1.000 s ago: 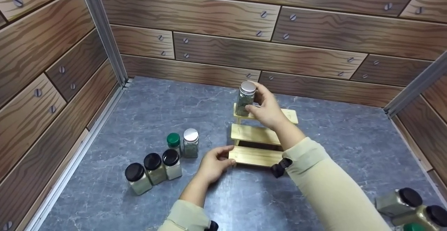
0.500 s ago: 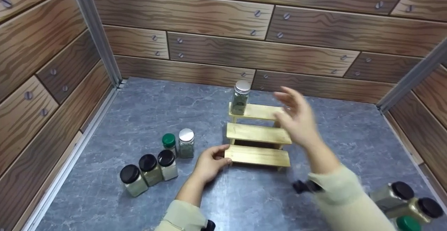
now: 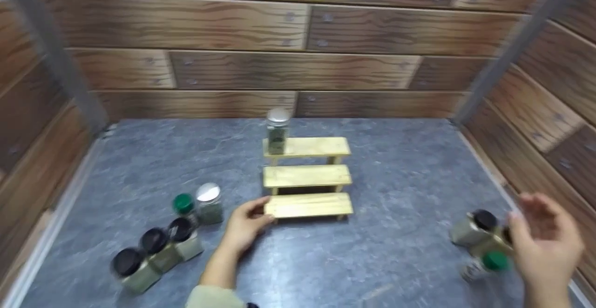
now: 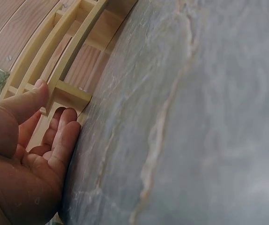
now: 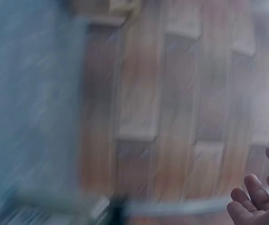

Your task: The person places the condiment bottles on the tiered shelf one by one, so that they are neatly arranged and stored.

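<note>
Rack point(image 3: 307, 176) is standing on the surface point(image 3: 400, 168), a silver-capped jar point(image 3: 277, 135) topping it; the left hand point(image 3: 244, 226) is pinching its lowest step point(image 3: 309, 205), seemingly steadying it. The right hand point(image 3: 548, 245) is holding its fingers apart by three jars point(image 3: 466, 231); blur is hiding any contact.

Plank-patterned back wall point(image 3: 223, 23), top of frame; left wall point(image 3: 23, 117) and right wall point(image 3: 549, 107) at edges; marbled grey surface point(image 3: 396, 168) below, glare at lower centre.

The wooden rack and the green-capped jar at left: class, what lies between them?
In the head view, going from the green-capped jar: a silver-capped jar, then the left hand, holding the wooden rack.
</note>
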### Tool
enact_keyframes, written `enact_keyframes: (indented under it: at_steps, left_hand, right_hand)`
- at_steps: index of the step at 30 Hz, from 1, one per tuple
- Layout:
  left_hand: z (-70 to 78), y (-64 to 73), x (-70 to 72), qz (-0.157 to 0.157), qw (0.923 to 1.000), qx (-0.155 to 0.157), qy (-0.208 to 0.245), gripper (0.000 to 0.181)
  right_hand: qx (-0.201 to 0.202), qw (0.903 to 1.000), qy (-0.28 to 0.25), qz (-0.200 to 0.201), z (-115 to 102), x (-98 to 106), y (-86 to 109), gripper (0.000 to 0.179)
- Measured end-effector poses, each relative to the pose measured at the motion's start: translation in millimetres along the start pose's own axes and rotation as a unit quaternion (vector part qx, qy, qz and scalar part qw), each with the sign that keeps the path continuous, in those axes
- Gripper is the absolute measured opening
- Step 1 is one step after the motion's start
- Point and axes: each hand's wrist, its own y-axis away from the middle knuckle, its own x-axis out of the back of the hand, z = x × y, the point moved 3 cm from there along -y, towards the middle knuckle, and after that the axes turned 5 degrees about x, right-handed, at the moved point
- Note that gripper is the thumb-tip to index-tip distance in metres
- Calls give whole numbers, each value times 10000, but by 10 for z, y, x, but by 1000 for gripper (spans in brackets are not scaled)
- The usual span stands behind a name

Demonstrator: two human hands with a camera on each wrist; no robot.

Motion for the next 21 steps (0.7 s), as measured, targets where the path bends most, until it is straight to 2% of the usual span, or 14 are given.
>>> enact_keyframes:
  at_steps: [1,3,6,9,13,17,19,21]
  left_hand:
    - [-8,31,63,133,9999,51,-3,54]
    - [-11,77,167,402,9991,141,21,54]
    - [-6,95,227,563,9981,236,130,54]
    - [-9,85,189,477,9983,317,125,54]
    - [-27,57,98,400,9985,365,34,54]
    - [-42,21,13,265,9991,330,55,54]
    - [-47,8,-20,209,9992,331,48,54]
    - [-44,2,-49,178,9993,342,21,54]
  right_hand:
    - [-308,9994,-119,84,74,52,70,46]
    - [-902,9955,260,101,190,129,197,44]
    - [-1792,9792,946,47,287,242,364,44]
    - [-2198,9526,2080,-313,320,353,517,45]
    - [-2647,9158,2926,-756,393,451,707,58]
    - [-3155,8916,3117,-916,480,533,810,67]
    - [-3419,8907,2858,-900,523,577,843,66]
    - [-3737,8933,2388,-730,562,628,883,58]
